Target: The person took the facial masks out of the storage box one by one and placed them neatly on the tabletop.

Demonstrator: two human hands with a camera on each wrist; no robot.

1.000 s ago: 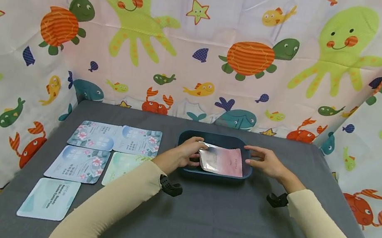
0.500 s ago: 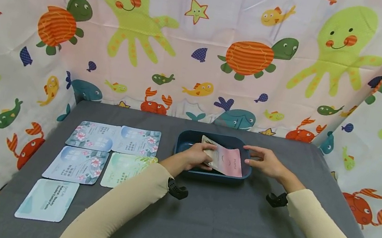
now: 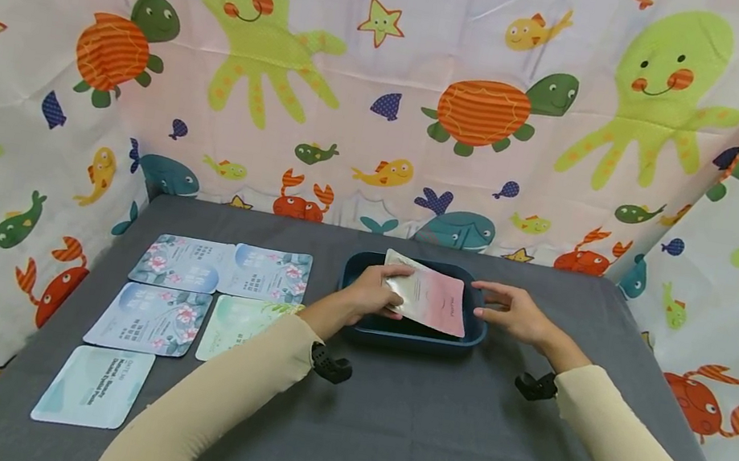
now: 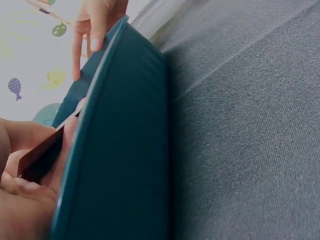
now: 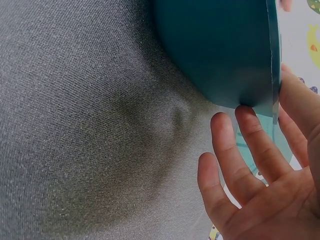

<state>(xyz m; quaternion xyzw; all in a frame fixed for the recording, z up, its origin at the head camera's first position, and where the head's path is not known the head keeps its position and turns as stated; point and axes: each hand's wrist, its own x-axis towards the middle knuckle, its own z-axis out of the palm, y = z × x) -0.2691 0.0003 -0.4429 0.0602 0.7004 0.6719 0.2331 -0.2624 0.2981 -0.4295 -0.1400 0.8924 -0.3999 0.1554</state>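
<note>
My left hand (image 3: 371, 294) pinches the left end of a pink and cream face mask sachet (image 3: 434, 300) over the dark blue plastic basin (image 3: 411, 340). The sachet's upper left corner overlaps the far rim in the head view. Its dark edge (image 4: 42, 151) shows between thumb and fingers in the left wrist view. At the basin's right end is my right hand (image 3: 515, 314). Its thumb (image 5: 295, 95) lies over the rim, and a fingertip (image 5: 245, 112) touches the outer wall. Most of the basin's inside is hidden under the sachet.
Several flat sachets lie to the left: blue floral ones (image 3: 152, 318), a green one (image 3: 229, 325) partly behind my left sleeve, and a pale teal one (image 3: 92, 386) nearest. A sea-animal printed curtain (image 3: 383, 61) stands behind the grey-covered table (image 3: 420, 451).
My left hand dipped rightward into the basin, then came back left, lifting the sachet's left end toward the far rim. My right hand stays at the rim.
</note>
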